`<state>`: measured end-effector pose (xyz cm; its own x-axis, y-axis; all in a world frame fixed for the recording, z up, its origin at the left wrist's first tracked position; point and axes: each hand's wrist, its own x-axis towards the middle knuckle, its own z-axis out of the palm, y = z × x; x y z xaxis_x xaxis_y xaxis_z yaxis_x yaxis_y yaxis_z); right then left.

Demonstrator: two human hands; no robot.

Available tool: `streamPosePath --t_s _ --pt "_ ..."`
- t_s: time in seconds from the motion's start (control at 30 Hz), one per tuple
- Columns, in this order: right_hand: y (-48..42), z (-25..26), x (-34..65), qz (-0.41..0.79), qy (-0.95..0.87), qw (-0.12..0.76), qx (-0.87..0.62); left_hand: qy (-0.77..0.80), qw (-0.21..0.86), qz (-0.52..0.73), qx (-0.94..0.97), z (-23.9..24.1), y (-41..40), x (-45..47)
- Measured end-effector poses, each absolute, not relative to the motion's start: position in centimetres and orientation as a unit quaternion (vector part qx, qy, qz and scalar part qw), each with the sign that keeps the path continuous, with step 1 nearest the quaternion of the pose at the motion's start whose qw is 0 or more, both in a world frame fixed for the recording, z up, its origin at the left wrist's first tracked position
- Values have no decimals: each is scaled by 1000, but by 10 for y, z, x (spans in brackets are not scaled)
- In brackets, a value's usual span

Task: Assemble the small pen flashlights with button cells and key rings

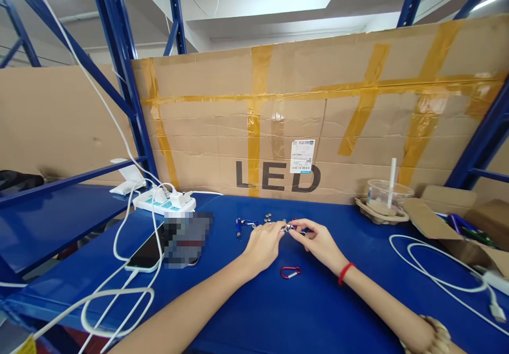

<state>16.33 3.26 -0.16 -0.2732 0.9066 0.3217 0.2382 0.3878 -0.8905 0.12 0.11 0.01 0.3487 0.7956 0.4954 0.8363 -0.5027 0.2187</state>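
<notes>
My left hand [262,245] is over the middle of the blue tabletop, its fingers closed at a small shiny metal piece [285,229]. From the other side, my right hand [318,241] pinches at the same spot with thumb and forefinger. The piece looks like metal rings or links, too small to make out and partly covered by the fingers. Just beyond the hands lie several small round silver parts [268,218]. Left of them are a small blue cylinder [238,228] and another blue piece with metal on it [249,222]. A red carabiner [290,273] lies nearer to me.
On the left are a white power strip [165,203], a phone [146,250] and looping white cables [119,293]. A plastic cup [387,197] with a straw, an open cardboard box [445,227] and a white cable [441,280] sit right. A cardboard panel [207,136] stands behind.
</notes>
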Motion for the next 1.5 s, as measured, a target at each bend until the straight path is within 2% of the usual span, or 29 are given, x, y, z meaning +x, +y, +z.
streamPosePath --t_s 0.8,1.5 --pt "35 -3 163 390 -709 457 -370 -470 38 -281 -836 -1 3 -2" --pt "38 -4 166 400 -724 421 -372 -479 27 -269 -835 2 1 -2"
